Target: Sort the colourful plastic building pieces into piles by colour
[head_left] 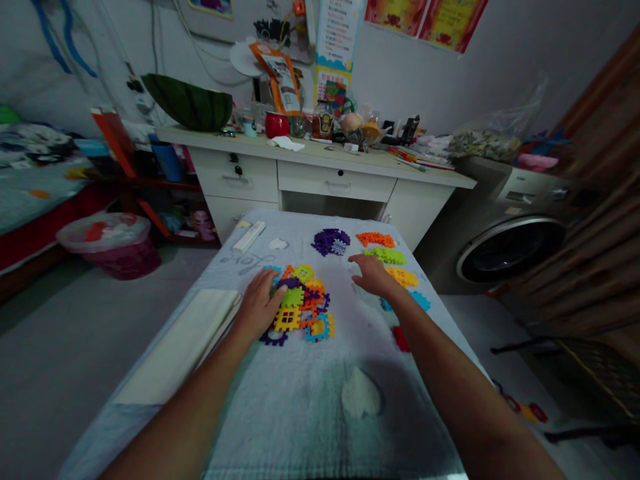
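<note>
A mixed heap of colourful plastic interlocking tiles lies in the middle of a cloth-covered table. My left hand rests on the heap's left edge, fingers curled over some tiles. My right hand hovers palm down, fingers stretched out, between the heap and sorted groups on the right: purple tiles, orange tiles, green tiles, yellow tiles, blue tiles and a red tile partly hidden by my forearm.
A folded cream cloth lies along the table's left edge, a white box at the far left corner. Behind stand a cluttered white desk, a washing machine to the right, and a pink bin on the floor to the left.
</note>
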Demonstrator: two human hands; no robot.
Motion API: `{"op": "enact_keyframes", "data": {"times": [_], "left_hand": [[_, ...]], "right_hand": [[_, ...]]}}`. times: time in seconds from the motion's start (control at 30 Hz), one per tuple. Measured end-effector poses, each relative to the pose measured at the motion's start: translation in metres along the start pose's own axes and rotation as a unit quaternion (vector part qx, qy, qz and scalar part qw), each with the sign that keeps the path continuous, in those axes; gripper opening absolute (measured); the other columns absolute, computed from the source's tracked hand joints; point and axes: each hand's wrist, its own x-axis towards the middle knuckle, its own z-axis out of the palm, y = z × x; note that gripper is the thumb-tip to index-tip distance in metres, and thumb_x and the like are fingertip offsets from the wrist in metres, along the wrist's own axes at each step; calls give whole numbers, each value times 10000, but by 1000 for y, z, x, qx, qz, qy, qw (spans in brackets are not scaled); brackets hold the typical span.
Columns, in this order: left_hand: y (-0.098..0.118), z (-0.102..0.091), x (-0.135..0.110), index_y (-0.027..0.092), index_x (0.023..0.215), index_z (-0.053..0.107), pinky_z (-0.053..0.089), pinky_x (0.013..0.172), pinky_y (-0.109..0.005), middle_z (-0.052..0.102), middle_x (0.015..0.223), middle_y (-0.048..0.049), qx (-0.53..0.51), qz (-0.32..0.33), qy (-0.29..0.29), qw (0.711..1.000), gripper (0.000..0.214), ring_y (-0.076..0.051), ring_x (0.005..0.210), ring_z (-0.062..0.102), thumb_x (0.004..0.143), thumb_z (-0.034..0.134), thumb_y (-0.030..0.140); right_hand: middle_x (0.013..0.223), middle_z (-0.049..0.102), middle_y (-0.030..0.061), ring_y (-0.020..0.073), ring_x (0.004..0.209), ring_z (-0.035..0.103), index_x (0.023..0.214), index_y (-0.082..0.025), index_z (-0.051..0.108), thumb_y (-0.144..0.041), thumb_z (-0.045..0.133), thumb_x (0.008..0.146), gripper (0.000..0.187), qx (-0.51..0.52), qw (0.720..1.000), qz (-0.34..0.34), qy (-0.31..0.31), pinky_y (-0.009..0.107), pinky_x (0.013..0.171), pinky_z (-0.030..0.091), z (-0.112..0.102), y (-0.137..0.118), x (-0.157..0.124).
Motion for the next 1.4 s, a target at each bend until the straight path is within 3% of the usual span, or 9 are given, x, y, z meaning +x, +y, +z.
{"op": "enact_keyframes", "data": {"times": [0.07, 0.17, 0.4, 0.57, 0.77, 0.97, 1.1, 1.3, 1.4], "left_hand": [[-5, 3, 3, 185, 1239, 526, 338, 1114, -528, 548, 1317, -128, 22, -10, 12, 1000, 427, -294, 1308, 440, 929, 394, 448], [-8, 6, 3, 152, 1233, 536, 317, 1121, -537, 519, 1357, -156, 56, -28, 8, 998, 471, -317, 1338, 402, 930, 375, 475], [-1, 3, 1, 175, 1212, 575, 320, 1106, -528, 542, 1346, -141, 94, -24, -59, 994, 454, -306, 1317, 430, 942, 367, 474], [4, 0, 0, 190, 1220, 576, 335, 1087, -528, 549, 1332, -128, 92, -20, -75, 993, 448, -298, 1299, 444, 951, 359, 475], [13, -5, 0, 207, 1174, 605, 404, 1043, -462, 612, 1222, -91, 19, 20, -84, 996, 414, -253, 1186, 536, 955, 358, 457], [20, -7, -1, 209, 1189, 597, 426, 1018, -450, 631, 1205, -84, -16, 42, -89, 995, 402, -250, 1150, 564, 944, 383, 445], [23, -9, -1, 208, 1187, 599, 446, 997, -436, 648, 1183, -81, -31, 46, -90, 994, 398, -244, 1127, 584, 948, 384, 441], [21, -8, -1, 191, 1208, 586, 449, 1002, -440, 648, 1198, -93, -42, 43, -89, 994, 419, -250, 1144, 581, 951, 378, 448], [20, -7, -1, 193, 1212, 582, 444, 1014, -434, 639, 1203, -91, -45, 45, -79, 995, 409, -243, 1150, 572, 952, 379, 435]], "right_hand": [[1311, 592, 102, 230, 1201, 526, 1251, -180, 579, -171, 593, 819, 432, 67, 996, -55, -16, 386, 1037, 375, 9, -23, 7], [1243, 641, 88, 192, 1135, 579, 1177, -163, 620, -128, 532, 845, 346, 121, 989, -83, -19, 327, 1011, 404, 23, -56, 24], [1321, 583, 118, 197, 1191, 537, 1288, -150, 539, -61, 507, 821, 476, 79, 991, -82, -63, 320, 1033, 359, 45, -92, 63], [1185, 612, 129, 197, 1073, 557, 1263, -153, 554, -81, 568, 793, 476, 81, 992, -75, -56, 319, 958, 386, 48, -89, 67], [955, 627, 25, 135, 800, 551, 1239, -165, 532, -80, 570, 744, 503, 183, 982, -47, 1, 235, 746, 411, 42, -71, 52], [716, 545, -29, 123, 678, 478, 815, -165, 593, -156, 522, 769, 85, 231, 971, -50, 42, 225, 623, 331, 36, -54, 41], [643, 479, -48, 117, 643, 447, 718, -177, 536, -198, 536, 774, 59, 245, 967, -29, 63, 223, 588, 299, 29, -47, 33], [724, 594, -30, 125, 703, 534, 790, -177, 584, -207, 571, 787, 33, 341, 936, -79, -47, 222, 646, 401, 17, -49, 12], [775, 635, -11, 136, 731, 580, 839, -174, 587, -201, 553, 808, 54, 384, 918, -80, -59, 240, 679, 443, 15, -50, 9]]}}
